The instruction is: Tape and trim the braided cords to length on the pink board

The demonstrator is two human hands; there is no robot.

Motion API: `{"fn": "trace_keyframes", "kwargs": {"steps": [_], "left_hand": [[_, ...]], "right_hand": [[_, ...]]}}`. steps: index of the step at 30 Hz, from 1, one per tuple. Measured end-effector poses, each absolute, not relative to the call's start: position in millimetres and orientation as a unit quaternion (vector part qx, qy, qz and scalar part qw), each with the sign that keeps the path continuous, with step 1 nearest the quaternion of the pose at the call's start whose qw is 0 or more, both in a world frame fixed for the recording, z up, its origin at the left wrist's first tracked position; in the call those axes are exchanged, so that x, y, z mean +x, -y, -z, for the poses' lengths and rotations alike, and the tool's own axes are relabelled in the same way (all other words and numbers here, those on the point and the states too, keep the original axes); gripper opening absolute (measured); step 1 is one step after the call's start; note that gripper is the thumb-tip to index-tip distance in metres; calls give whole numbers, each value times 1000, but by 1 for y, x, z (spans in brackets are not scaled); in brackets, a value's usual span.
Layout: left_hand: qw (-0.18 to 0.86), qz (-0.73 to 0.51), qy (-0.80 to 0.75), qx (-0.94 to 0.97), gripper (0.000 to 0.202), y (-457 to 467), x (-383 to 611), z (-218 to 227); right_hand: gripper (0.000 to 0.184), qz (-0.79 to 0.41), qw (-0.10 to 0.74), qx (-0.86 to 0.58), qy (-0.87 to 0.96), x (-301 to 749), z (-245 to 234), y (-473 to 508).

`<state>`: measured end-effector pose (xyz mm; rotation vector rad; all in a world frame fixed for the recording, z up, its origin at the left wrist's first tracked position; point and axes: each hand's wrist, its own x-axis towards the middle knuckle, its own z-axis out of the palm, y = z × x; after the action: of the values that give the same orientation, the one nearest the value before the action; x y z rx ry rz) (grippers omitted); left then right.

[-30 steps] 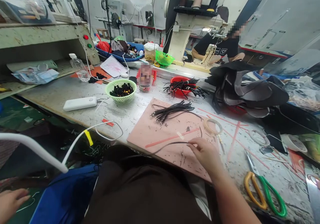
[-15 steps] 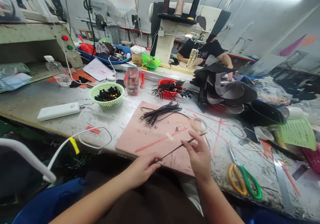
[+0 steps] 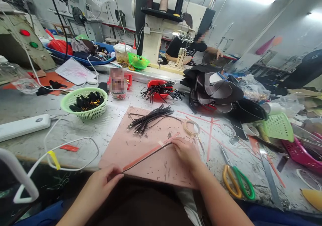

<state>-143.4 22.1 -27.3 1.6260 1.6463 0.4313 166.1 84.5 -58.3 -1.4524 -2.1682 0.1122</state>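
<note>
Left hand: your left hand (image 3: pixel 105 180) sits at the near edge of the pink mat (image 3: pixel 120 148), its fingers closed in a pinch on the near end of the black cord (image 3: pixel 148 155).
Right hand: your right hand (image 3: pixel 186 152) rests on the mat's right part, with the fingertips narrowed onto the cord's far end.
Black cord: it runs taut and slanted across the mat between your two hands, just beside a pink strip (image 3: pixel 176 135) that lies on the mat at the same slant.
On the mat: a bundle of black cords (image 3: pixel 148 118) lies at its far edge, apart from both hands.
Right of the mat: a tape roll (image 3: pixel 191 128) lies just off its far right corner, and scissors (image 3: pixel 237 182) with yellow and green handles lie further right on the surface (image 3: pixel 32 145).
Left of the mat: a green basket (image 3: pixel 84 102) holds dark pieces.
Beyond the mat: a red bowl (image 3: pixel 157 85) holds more black cords, and a pile of dark leather pieces (image 3: pixel 216 91) lies to its right.
</note>
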Motion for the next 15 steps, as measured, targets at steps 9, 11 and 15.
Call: {"fn": "trace_keyframes", "kwargs": {"steps": [9,11,15], "left_hand": [[522,-180,-668,499,38,-31,-136,33],[511,-177,-671,507,38,-32,-136,33],[490,-183,-675,520,41,-34,-136,38]], "right_hand": [[27,133,199,-549,800,171,66,-99],[26,148,207,-547,798,170,65,-95],[28,125,200,-511,827,161,58,-78]]}}
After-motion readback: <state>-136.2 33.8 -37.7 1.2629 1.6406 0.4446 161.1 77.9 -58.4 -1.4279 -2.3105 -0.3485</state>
